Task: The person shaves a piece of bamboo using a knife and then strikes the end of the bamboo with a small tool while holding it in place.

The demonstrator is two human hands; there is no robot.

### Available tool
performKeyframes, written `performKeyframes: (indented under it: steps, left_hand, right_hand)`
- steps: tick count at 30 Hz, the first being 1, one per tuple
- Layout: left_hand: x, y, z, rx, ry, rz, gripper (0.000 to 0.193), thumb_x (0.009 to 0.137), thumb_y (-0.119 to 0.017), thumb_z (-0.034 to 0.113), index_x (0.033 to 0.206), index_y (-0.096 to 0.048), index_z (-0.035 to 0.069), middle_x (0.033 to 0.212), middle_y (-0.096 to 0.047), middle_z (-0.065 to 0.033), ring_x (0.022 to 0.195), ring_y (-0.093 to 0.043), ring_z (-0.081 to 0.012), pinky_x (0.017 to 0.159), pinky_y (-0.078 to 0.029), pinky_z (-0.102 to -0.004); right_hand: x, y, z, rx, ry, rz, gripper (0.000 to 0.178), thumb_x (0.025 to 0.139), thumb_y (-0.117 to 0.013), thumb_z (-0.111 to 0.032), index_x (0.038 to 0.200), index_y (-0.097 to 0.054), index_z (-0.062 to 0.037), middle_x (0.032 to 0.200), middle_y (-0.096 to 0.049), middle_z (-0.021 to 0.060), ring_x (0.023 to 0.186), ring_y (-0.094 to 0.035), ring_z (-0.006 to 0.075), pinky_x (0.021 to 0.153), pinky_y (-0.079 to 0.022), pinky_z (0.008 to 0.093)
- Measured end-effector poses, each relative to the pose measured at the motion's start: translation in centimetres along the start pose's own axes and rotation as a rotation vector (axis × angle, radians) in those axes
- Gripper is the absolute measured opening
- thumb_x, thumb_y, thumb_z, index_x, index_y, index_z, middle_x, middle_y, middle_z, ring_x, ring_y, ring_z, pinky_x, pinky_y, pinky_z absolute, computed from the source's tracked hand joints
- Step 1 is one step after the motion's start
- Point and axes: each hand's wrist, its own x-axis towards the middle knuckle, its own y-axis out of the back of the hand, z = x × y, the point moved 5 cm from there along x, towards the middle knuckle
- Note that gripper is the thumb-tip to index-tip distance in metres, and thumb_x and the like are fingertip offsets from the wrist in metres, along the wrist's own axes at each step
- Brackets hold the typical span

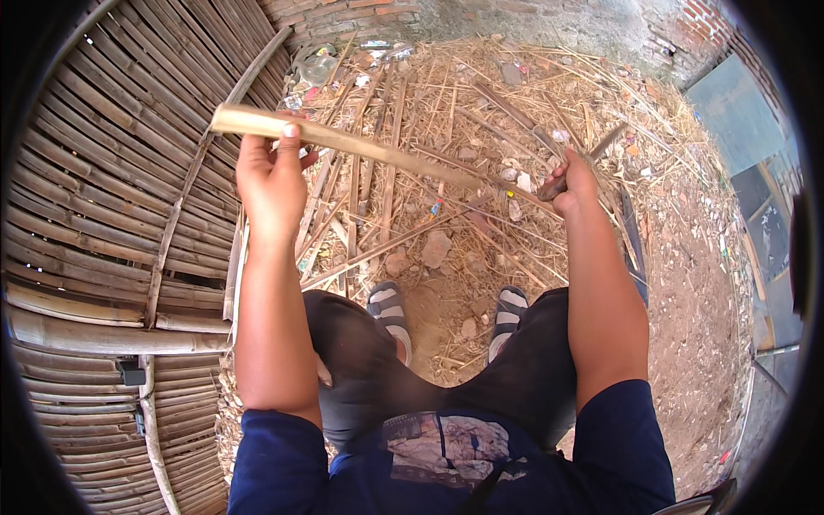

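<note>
My left hand (273, 176) is closed round a pale split bamboo strip (360, 146), near its wide left end, with the thumb on top. The strip slants down to the right across the view, its far end blurred and ending short of my right hand. In my right hand (577, 182), the fingers wrap the brown handle of a knife (608, 142), whose dark narrow blade points up and to the right. The blade stands apart from the bamboo strip.
A bamboo slat wall (112, 172) rises close on my left. Loose bamboo strips (390, 163), straw, stones and litter cover the ground ahead. A brick wall (481, 21) stands at the back, and a grey-blue panel (738, 112) leans at the right. My sandalled feet (390, 309) are below.
</note>
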Motion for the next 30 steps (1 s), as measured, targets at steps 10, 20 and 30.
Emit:
performKeyframes:
  steps: [10,20,30]
  left_hand:
    - [0.5,-2.7,4.6,0.345,-0.227,-0.122,0.017,0.100,-0.064,0.011,0.115,-0.069,0.004,0.090,-0.073,-0.0083,0.073,-0.065,-0.0116,0.063,-0.051,-0.0303]
    - [1.8,-5.8,2.4,0.527,-0.373,-0.423,0.010,0.094,-0.069,0.013,0.101,-0.069,0.006,0.081,-0.069,-0.0139,0.076,-0.069,-0.0305,0.078,-0.055,-0.0406]
    - [1.1,-8.3,3.0,0.465,-0.347,-0.513,0.013,0.094,-0.069,0.012,0.104,-0.068,0.005,0.087,-0.069,-0.0183,0.079,-0.069,-0.0350,0.071,-0.052,-0.0417]
  right_hand:
    - [-9.0,-4.6,-2.3,-0.339,0.262,-0.288,0.021,0.095,-0.061,-0.023,0.106,-0.050,-0.0080,0.075,-0.050,0.0012,0.054,-0.046,0.0095,0.046,-0.040,0.0276]
    - [-16.4,-6.2,-3.7,-0.544,0.483,-0.510,0.030,0.098,-0.059,-0.018,0.121,-0.051,-0.0004,0.081,-0.058,0.0042,0.055,-0.052,0.0087,0.050,-0.044,0.0260]
    - [-26.4,-8.0,-4.2,-0.342,0.439,-0.943,0.029,0.099,-0.054,-0.013,0.125,-0.048,-0.0003,0.083,-0.056,0.0023,0.056,-0.050,0.0059,0.052,-0.042,0.0237]
